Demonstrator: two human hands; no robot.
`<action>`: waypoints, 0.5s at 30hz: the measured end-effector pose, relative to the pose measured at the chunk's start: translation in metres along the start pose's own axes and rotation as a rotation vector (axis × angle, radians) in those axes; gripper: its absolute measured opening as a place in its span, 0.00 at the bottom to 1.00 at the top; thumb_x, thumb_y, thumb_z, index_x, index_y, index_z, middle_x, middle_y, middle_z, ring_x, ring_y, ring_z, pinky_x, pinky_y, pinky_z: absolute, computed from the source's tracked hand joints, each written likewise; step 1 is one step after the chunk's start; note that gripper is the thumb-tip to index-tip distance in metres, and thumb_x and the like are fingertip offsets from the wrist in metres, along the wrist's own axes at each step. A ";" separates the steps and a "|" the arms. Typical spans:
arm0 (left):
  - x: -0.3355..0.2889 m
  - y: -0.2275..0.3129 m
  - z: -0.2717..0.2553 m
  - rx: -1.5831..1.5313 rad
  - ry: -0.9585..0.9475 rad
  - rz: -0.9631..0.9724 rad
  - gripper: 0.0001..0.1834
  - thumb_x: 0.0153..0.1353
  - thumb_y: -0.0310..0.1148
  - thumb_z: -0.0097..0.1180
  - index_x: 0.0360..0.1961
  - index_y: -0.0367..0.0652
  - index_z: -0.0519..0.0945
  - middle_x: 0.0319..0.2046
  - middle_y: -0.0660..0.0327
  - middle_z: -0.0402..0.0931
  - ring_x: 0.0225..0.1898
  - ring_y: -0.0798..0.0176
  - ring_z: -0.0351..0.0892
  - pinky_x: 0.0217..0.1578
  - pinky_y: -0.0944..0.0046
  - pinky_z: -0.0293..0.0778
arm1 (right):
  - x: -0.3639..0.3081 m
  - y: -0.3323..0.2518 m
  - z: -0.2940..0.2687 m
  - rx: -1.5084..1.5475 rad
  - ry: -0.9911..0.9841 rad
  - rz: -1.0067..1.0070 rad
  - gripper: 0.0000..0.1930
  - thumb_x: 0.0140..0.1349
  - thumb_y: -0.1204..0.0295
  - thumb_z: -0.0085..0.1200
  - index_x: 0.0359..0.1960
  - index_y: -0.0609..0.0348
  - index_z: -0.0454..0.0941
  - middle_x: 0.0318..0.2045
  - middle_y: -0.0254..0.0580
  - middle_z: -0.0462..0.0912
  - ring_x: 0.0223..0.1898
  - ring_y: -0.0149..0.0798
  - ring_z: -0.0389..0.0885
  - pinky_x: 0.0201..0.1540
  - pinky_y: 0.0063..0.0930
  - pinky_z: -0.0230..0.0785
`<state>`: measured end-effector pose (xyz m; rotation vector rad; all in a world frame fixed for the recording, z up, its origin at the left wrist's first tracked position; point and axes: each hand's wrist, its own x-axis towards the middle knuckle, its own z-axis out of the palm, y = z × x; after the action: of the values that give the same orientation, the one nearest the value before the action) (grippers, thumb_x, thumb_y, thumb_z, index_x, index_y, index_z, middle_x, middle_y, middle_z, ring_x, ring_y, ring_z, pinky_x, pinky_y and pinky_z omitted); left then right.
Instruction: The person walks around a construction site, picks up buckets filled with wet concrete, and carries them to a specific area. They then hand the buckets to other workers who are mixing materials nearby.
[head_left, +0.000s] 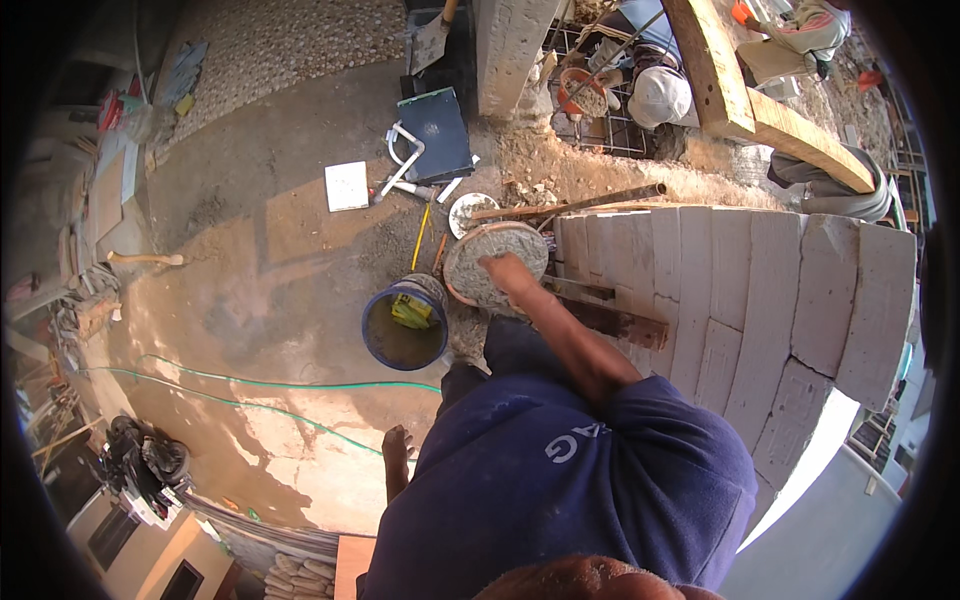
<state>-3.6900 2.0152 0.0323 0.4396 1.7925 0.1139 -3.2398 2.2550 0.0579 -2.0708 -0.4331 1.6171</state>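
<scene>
The left hand (397, 443) is hung nearest, by the hip, its fingers loosely together and touching nothing, probably kept free for balance. Farther off, the right hand (503, 268) is laid, fingers curled, on the round, orange-rimmed pan of grey mortar (494, 264); whether anything is gripped cannot be told. The pan is set beside the pale block wall (760, 280), 1 blue bucket (404, 326) to its left.

A round, shallow mortar pan (495, 262) sits at the frame's centre, slightly above the middle, against the left end of the block wall. It stands level, filled to its orange rim with grey, grainy mortar.
</scene>
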 end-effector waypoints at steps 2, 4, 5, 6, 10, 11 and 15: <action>0.009 0.010 0.007 -0.118 0.015 0.011 0.24 0.68 0.45 0.47 0.57 0.39 0.69 0.50 0.54 0.74 0.54 0.53 0.75 0.45 0.52 0.71 | 0.002 0.001 -0.003 -0.025 -0.018 -0.011 0.30 0.59 0.58 0.56 0.50 0.80 0.70 0.37 0.58 0.78 0.38 0.47 0.78 0.38 0.47 0.69; 0.013 0.027 0.014 -0.130 0.012 0.039 0.24 0.68 0.45 0.47 0.57 0.40 0.69 0.50 0.55 0.74 0.53 0.55 0.75 0.45 0.54 0.71 | -0.014 -0.017 -0.006 -0.023 -0.056 0.032 0.31 0.59 0.57 0.55 0.51 0.80 0.70 0.38 0.60 0.78 0.39 0.49 0.78 0.39 0.49 0.69; 0.012 0.039 0.018 -0.132 0.008 0.053 0.24 0.67 0.45 0.47 0.57 0.40 0.69 0.50 0.55 0.74 0.53 0.56 0.75 0.45 0.55 0.71 | -0.022 -0.024 -0.008 -0.020 -0.072 0.055 0.32 0.59 0.57 0.55 0.51 0.80 0.70 0.39 0.61 0.78 0.39 0.50 0.78 0.39 0.49 0.69; 0.013 0.046 0.021 -0.145 0.005 0.072 0.24 0.67 0.45 0.48 0.57 0.39 0.69 0.49 0.55 0.75 0.52 0.57 0.76 0.44 0.57 0.71 | -0.020 -0.022 -0.009 -0.003 -0.079 0.055 0.32 0.59 0.57 0.55 0.51 0.80 0.70 0.38 0.62 0.78 0.39 0.51 0.78 0.39 0.50 0.70; 0.016 0.061 0.026 -0.130 -0.018 0.128 0.24 0.67 0.44 0.48 0.57 0.39 0.69 0.49 0.56 0.75 0.51 0.57 0.76 0.43 0.57 0.71 | -0.015 -0.017 -0.009 0.020 -0.088 0.083 0.32 0.59 0.56 0.55 0.50 0.80 0.70 0.37 0.63 0.78 0.39 0.52 0.78 0.39 0.56 0.70; 0.016 0.060 0.026 -0.128 -0.020 0.126 0.24 0.67 0.44 0.48 0.57 0.39 0.69 0.49 0.56 0.75 0.51 0.57 0.76 0.43 0.57 0.71 | -0.015 -0.018 -0.009 0.016 -0.085 0.099 0.32 0.59 0.56 0.55 0.50 0.80 0.70 0.37 0.63 0.78 0.39 0.53 0.78 0.39 0.58 0.70; 0.020 0.049 0.025 -0.114 -0.018 0.066 0.24 0.67 0.45 0.48 0.57 0.40 0.70 0.48 0.57 0.75 0.51 0.57 0.76 0.42 0.57 0.71 | -0.016 -0.017 -0.006 0.049 -0.069 0.073 0.33 0.59 0.56 0.56 0.50 0.81 0.69 0.38 0.64 0.77 0.40 0.56 0.78 0.39 0.63 0.68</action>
<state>-3.6591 2.0635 0.0227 0.4169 1.7443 0.2562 -3.2369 2.2601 0.0817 -2.0214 -0.3411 1.7283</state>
